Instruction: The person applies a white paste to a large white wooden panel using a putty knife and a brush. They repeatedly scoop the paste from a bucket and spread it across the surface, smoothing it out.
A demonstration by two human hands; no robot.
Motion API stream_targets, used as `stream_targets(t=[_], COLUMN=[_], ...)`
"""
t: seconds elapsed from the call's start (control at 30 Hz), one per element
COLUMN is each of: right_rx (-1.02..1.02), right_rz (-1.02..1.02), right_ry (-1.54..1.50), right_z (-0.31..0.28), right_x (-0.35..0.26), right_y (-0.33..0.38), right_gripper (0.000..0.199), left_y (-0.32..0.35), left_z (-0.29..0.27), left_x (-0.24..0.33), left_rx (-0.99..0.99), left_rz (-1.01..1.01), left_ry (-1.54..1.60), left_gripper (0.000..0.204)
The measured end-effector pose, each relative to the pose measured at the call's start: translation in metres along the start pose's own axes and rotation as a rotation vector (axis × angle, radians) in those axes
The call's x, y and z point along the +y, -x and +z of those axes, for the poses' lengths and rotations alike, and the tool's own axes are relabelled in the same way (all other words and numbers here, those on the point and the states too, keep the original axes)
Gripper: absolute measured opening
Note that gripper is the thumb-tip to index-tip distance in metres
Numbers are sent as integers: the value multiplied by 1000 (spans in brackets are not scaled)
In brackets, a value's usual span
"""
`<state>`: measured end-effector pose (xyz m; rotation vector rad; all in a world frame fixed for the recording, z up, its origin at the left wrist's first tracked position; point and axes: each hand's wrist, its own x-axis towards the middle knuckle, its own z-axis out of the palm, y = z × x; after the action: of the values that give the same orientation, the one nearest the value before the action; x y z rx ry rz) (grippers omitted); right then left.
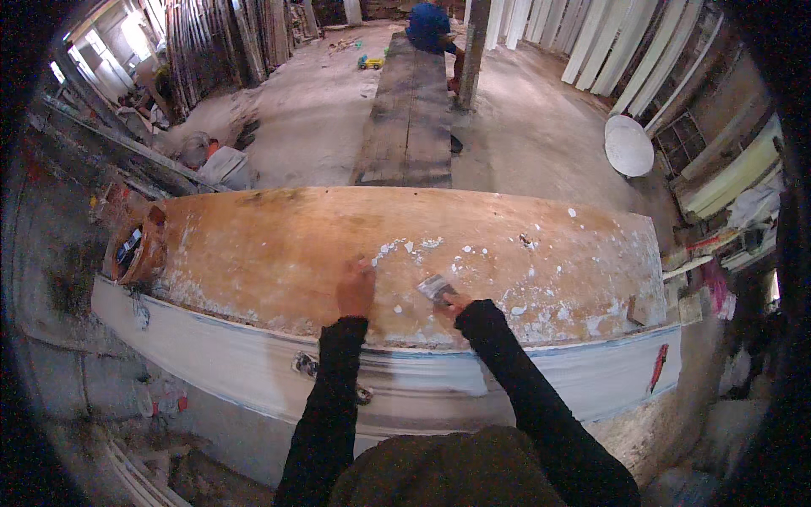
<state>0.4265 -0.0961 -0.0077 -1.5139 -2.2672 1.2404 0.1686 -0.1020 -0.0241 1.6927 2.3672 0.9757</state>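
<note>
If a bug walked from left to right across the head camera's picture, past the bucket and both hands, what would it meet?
Brown bucket → left hand → flat tool held in the right hand → slim red tool.

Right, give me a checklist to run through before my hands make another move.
1. Flat tool held in the right hand: ok.
2. Left hand free of any object: cannot tell; it is blurred over the wooden board.
3. Board surface clean: not ok; white spots are scattered over it, thickest toward the right and the near edge.
4. Red tool away from both hands: ok; it lies at the right end of the white trim.
5. Container away from both hands: ok; it is at the board's left end.
6. Person in blue away from the board: ok; they are at the far end of the room.
</note>
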Motion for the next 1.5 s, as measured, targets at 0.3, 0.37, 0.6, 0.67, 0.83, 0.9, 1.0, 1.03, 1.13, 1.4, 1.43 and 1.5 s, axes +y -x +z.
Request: stream_targets(t=[0.3, 0.37, 0.6, 0.67, 0.83, 0.9, 1.0, 1.03, 1.13, 1.4, 1.43, 1.5], right_rx=[549, 562, 491, 514, 520, 634, 488, 425, 448, 239, 262, 294], right_rz=[-220, -77, 81, 24, -42, -207, 175, 261, 203, 213, 177, 77], right_ry=[-356, -329, -194, -238, -160, -126, -115, -137, -173, -96, -115, -147], right_z=[-72, -87, -93, -81, -71, -69, -83, -88, -84, -82, -82, -80], right_x=[53, 46, 56, 63, 41, 36, 25, 17, 29, 33, 31, 23], right_y=[114, 134, 156, 154, 140, 132, 157, 155, 146, 136, 138, 140], right_gripper=[34, 34, 32, 32, 35, 35, 33, 32, 32, 33, 34, 36], left_y=[19, 22, -50, -59, -65, -42, -1, 7, 18, -97, -101, -107], left_z=[22, 36, 0, -1, 73, 100, 49, 51, 54, 23, 19, 24], left_x=[184, 166, 22, 34, 54, 101, 215, 221, 221, 64, 66, 68], left_rx=[-468, -377, -103, -59, -52, -41, -378, -369, -315, 56, -43, -125], left_rz=[-42, -75, 16, 166, 407, 501, 508, 396, 162, 228, 204, 268], left_ry=[558, 619, -33, -219, -350, -351, -83, 139, 639, 29, -112, -283], left_gripper=[22, 26, 20, 16, 11, 15, 14, 16, 20, 16, 16, 16])
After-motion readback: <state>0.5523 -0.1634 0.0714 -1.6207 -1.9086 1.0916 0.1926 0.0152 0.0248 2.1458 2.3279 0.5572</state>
